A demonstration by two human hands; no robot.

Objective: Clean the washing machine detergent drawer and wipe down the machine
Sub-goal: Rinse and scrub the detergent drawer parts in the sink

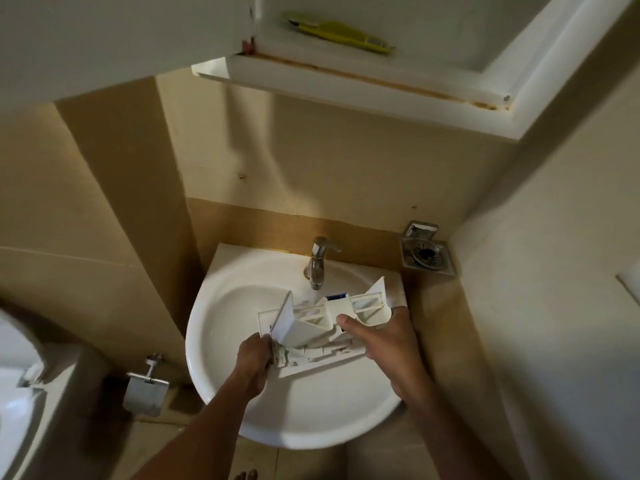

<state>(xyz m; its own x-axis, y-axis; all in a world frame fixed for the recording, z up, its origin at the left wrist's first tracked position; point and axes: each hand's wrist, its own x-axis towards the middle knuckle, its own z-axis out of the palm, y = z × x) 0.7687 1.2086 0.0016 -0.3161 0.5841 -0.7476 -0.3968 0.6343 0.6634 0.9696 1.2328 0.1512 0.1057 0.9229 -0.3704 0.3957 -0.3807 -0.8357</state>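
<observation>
The white plastic detergent drawer (311,327) is held over a round white sink (221,320), under the chrome tap (318,261), from which water runs onto it. My left hand (254,358) grips the drawer's left end, fingers curled round its edge. My right hand (381,334) holds the right end, thumb pressed on top and fingers wrapped behind. A small blue part (335,297) shows near the drawer's far side. The washing machine is out of view.
An open wall cabinet (346,88) hangs above the sink with a yellow brush (341,34) on its shelf. A metal soap dish (426,252) sits in the corner at right. A toilet (17,393) and a metal paper holder (145,389) are at left.
</observation>
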